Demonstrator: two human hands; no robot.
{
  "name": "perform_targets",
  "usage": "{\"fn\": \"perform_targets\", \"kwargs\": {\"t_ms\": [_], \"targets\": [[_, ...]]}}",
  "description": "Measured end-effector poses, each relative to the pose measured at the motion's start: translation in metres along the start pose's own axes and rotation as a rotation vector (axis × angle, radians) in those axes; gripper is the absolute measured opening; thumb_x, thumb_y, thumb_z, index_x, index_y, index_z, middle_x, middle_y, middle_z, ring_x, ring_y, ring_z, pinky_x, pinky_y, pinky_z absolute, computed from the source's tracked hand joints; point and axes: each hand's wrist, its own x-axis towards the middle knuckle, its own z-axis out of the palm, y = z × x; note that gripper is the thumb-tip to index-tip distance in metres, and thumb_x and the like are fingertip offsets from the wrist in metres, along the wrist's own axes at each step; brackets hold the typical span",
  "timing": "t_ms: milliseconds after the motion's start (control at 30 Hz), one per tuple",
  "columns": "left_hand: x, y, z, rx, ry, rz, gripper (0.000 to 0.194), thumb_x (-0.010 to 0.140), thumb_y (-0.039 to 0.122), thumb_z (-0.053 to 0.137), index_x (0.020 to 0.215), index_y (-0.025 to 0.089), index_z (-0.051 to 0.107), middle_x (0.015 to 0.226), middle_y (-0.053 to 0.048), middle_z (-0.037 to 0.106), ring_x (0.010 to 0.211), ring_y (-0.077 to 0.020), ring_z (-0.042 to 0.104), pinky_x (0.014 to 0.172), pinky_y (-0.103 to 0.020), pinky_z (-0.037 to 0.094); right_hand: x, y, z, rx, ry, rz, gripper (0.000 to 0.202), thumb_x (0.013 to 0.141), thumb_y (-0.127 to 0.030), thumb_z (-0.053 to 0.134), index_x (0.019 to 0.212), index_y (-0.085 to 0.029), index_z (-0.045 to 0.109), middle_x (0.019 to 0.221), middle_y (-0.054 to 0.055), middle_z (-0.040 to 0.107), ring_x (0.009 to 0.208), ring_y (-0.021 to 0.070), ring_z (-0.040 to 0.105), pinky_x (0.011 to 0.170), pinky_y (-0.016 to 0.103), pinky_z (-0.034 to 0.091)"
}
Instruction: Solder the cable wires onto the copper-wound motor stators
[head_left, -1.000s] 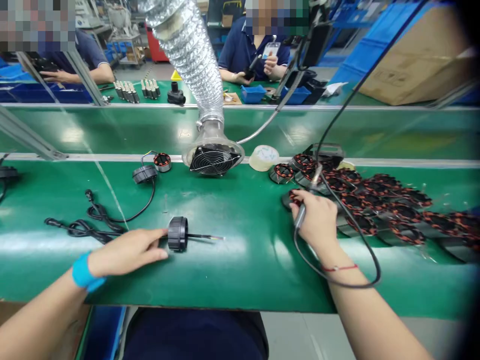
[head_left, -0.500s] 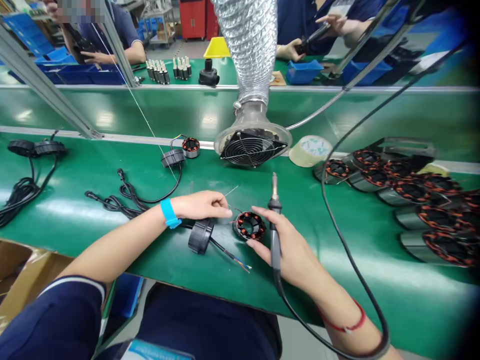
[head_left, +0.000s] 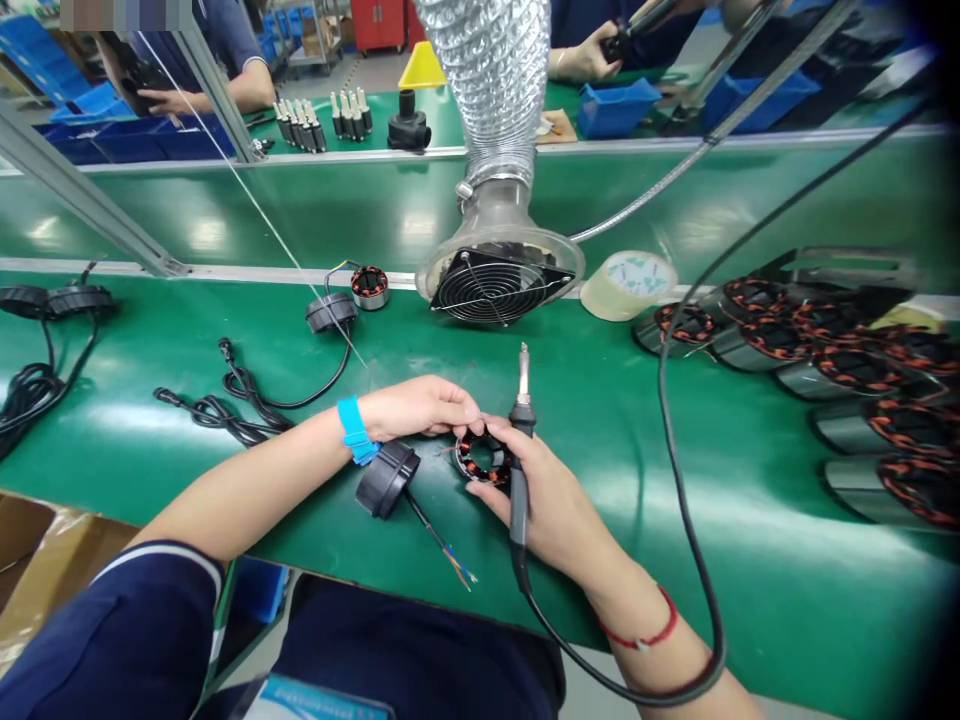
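A motor stator [head_left: 466, 469] with copper windings is on the green bench in front of me. My right hand [head_left: 551, 490] grips its right side between thumb and forefinger. The same hand carries a soldering iron [head_left: 519, 480], its tip pointing away from me. At the stator's far rim, the fingers of my left hand [head_left: 435, 405] are pinched together; whatever is between them is hidden. Just below my left wrist sits a black round cap [head_left: 386, 480]. A cable with bare coloured wire ends [head_left: 457, 568] runs out of it toward me.
Several more stators [head_left: 847, 370] stand at the right, near a tape roll [head_left: 628, 286]. A fume extractor [head_left: 495, 285] hangs ahead. Capped cables [head_left: 247, 405] lie at the left. The iron's cord [head_left: 679, 480] loops past my right arm. Co-workers sit across the bench.
My left hand has moved right to the stator's rim and now meets my right fingers. The right hand, with iron and stator, has shifted slightly left. The whole view has shifted a little.
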Motion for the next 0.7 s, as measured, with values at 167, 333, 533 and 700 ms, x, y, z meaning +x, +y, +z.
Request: {"fn": "perform_targets", "kwargs": {"t_ms": [167, 333, 533, 700], "targets": [[-0.020, -0.003, -0.006, 0.300, 0.028, 0.017, 0.031, 0.084, 0.044, 0.060, 0.080, 0.013, 0.056, 0.070, 0.003, 0.052, 0.063, -0.0077, 0.040, 0.060, -0.021, 0.032, 0.001, 0.004, -0.002, 0.007, 0.047, 0.052, 0.054, 0.089, -0.032, 0.063, 0.137, -0.023, 0.040, 0.134, 0.015, 0.056, 0.123, 0.0297, 0.056, 0.099, 0.051, 0.053], [-0.023, -0.008, -0.008, 0.234, -0.048, -0.015, 0.027, 0.083, 0.038, 0.061, 0.078, 0.011, 0.064, 0.077, -0.002, 0.062, 0.068, -0.0093, 0.050, 0.067, -0.023, 0.037, 0.001, 0.008, 0.000, 0.029, 0.063, 0.048, 0.055, 0.088, -0.032, 0.065, 0.137, -0.023, 0.040, 0.135, 0.015, 0.055, 0.124, 0.0302, 0.055, 0.099, 0.053, 0.052], [-0.006, -0.009, 0.005, 0.038, -0.026, -0.004, 0.034, 0.082, 0.044, 0.061, 0.080, 0.010, 0.063, 0.067, 0.000, 0.056, 0.052, -0.0054, 0.033, 0.050, -0.021, 0.020, 0.002, 0.007, 0.002, 0.029, 0.058, 0.006, 0.052, 0.090, -0.031, 0.064, 0.136, -0.024, 0.041, 0.137, 0.014, 0.054, 0.125, 0.0297, 0.055, 0.097, 0.052, 0.053], [-0.013, -0.011, 0.005, 0.149, 0.088, 0.044, 0.023, 0.086, 0.034, 0.057, 0.094, 0.013, 0.057, 0.080, 0.000, 0.058, 0.059, -0.0058, 0.040, 0.057, -0.020, 0.031, 0.001, 0.010, 0.001, 0.046, 0.092, 0.081, 0.054, 0.090, -0.038, 0.063, 0.137, -0.023, 0.042, 0.136, 0.014, 0.054, 0.125, 0.0285, 0.054, 0.103, 0.050, 0.050]]}}
